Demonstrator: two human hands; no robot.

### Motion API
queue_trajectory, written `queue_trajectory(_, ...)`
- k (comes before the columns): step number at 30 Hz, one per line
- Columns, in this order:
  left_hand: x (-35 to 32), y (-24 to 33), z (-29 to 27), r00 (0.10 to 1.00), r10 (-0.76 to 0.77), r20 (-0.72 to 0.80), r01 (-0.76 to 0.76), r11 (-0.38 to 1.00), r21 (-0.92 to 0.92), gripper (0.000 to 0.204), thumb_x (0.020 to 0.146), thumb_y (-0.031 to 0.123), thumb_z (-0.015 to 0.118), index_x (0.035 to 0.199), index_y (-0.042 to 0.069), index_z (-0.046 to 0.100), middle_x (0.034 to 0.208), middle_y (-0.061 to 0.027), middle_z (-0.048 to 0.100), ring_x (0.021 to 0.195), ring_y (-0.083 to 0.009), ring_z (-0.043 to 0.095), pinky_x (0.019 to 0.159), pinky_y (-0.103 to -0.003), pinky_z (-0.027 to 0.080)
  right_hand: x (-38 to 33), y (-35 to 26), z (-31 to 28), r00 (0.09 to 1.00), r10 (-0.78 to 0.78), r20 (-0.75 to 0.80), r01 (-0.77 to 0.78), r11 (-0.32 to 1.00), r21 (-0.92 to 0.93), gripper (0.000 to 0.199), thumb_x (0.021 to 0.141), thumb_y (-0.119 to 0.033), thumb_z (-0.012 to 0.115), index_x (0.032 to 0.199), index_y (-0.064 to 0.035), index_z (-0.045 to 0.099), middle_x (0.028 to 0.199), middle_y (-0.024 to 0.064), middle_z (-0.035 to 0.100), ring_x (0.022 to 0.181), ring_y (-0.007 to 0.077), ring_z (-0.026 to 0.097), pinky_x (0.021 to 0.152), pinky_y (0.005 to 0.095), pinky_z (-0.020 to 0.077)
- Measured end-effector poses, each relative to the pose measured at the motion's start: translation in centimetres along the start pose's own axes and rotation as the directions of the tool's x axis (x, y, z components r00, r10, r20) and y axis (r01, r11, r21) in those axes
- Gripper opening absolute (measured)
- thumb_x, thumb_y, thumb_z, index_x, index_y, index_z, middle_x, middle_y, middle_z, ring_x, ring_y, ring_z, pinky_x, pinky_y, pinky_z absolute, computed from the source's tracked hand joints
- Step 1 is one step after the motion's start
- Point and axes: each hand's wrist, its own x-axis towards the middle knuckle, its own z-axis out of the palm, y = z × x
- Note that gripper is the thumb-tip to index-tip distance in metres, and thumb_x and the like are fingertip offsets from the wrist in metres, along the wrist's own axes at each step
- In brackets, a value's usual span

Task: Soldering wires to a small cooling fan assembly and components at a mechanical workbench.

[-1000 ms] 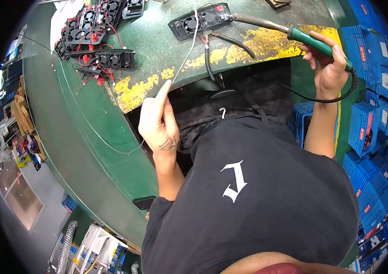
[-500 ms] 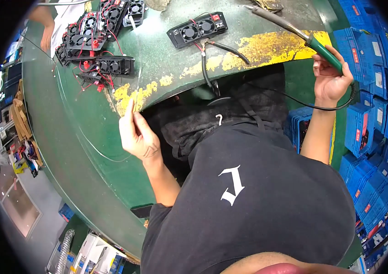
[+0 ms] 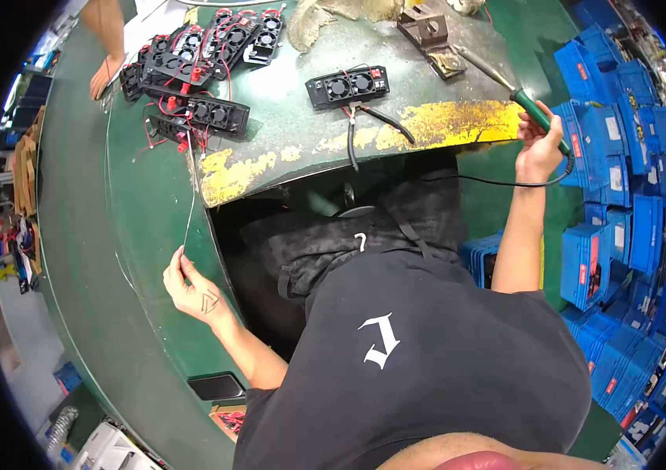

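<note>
My right hand (image 3: 541, 153) is wrapped round the green handle of a soldering iron (image 3: 533, 111). The iron's metal shaft slants up and left, its tip beside a worn metal holder (image 3: 427, 33); whether they touch I cannot tell. Down at the left, my left hand (image 3: 192, 290) pinches a thin silvery wire, like solder (image 3: 193, 196), which runs up towards the piled fan panels. A black panel with two small fans (image 3: 349, 86) lies between my hands on the bench. Against its near edge rests a V-shaped piece with two black-sleeved arms (image 3: 386, 123), its kind unclear.
More black fan panels with red wires (image 3: 223, 113) are heaped at the back left, near another person's hand (image 3: 106, 74). The green bench (image 3: 286, 98) has a worn yellow front edge. Blue bins (image 3: 584, 262) crowd the right. A dark phone-like slab (image 3: 217, 386) lies beside my left forearm.
My left hand has moved down and left, and the thin wire now stretches from it. The iron's tip has come nearer the metal holder. The whole view has shifted.
</note>
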Motion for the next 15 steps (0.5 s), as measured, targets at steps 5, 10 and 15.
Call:
queue_trajectory(5, -2.6, -1.8, -1.6, 0.991, -0.131, -0.01, 0.13, 0.99, -0.059, 0.016, 0.098, 0.008, 0.059, 0.107, 0.004, 0.071, 0.089, -0.0057, 0.063, 0.074, -0.0174, 0.06, 0.067, -0.031, 0.049, 0.9, 1.1, 2.1, 0.997, 0.018, 0.081, -0.02, 1.0, 0.022, 0.049, 0.103, -0.036, 0.039, 0.12, 0.0043, 0.062, 0.096, 0.0197, 0.072, 0.078, 0.0212, 0.07, 0.066, 0.0285, 0.0575)
queue_trajectory(10, -4.4, -1.3, -2.6, 0.988, -0.156, -0.018, 0.154, 0.986, -0.057, 0.016, 0.098, 0.009, 0.059, 0.106, 0.004, 0.071, 0.089, -0.0051, 0.063, 0.074, -0.0176, 0.059, 0.068, -0.03, 0.048, 1.5, 2.4, 3.5, 0.99, 0.062, 0.129, -0.071, 0.995, 0.065, 0.047, 0.104, -0.036, 0.038, 0.123, 0.0001, 0.062, 0.101, 0.0185, 0.072, 0.083, 0.0218, 0.072, 0.071, 0.0292, 0.0594)
queue_trajectory(15, -5.1, -1.9, -2.5, 0.99, -0.142, -0.023, 0.141, 0.988, -0.058, 0.015, 0.098, 0.011, 0.06, 0.106, 0.003, 0.071, 0.089, -0.0056, 0.062, 0.073, -0.0175, 0.057, 0.067, -0.03, 0.047, 1.8, 3.3, 2.6, 0.988, 0.079, 0.132, -0.09, 0.993, 0.075, 0.048, 0.104, -0.036, 0.039, 0.125, 0.0012, 0.061, 0.102, 0.0197, 0.072, 0.083, 0.0226, 0.072, 0.072, 0.0295, 0.0602)
